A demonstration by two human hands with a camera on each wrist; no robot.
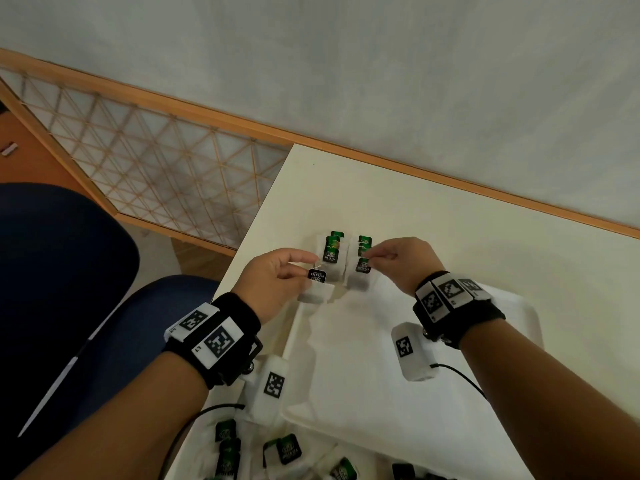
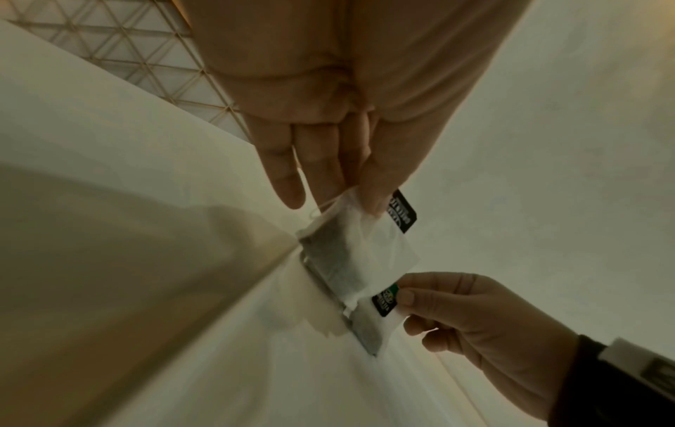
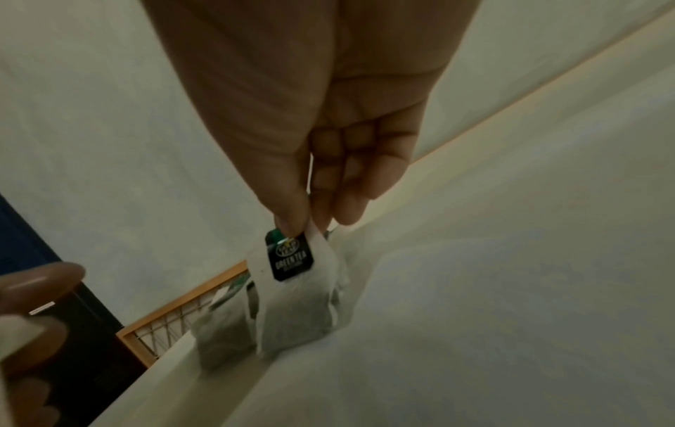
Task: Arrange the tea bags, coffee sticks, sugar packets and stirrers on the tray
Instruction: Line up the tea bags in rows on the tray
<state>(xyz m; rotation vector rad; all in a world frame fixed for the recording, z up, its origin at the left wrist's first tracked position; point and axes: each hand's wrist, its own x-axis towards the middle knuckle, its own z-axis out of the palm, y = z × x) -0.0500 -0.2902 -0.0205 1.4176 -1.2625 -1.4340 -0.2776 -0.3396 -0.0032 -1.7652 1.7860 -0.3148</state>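
While both hands work at the far edge of the white rectangular plastic tray (image 1: 363,403), each pinches a white paper tea bag with a black-and-green tag. Left hand (image 1: 273,282) has its tea bag (image 2: 350,248) between thumb and fingers, hanging over the tray's far left corner. Right hand (image 1: 405,259) nips the other bag (image 3: 296,309) at its tag, just beside it. More tea bags (image 1: 332,251) lie in rows on the cream table (image 1: 433,216) just past them, and a loose bunch (image 1: 284,452) sits near the tray's close edge.

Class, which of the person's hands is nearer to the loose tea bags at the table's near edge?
Left. The left hand is closer to those tea bags; the right hand is farther right.
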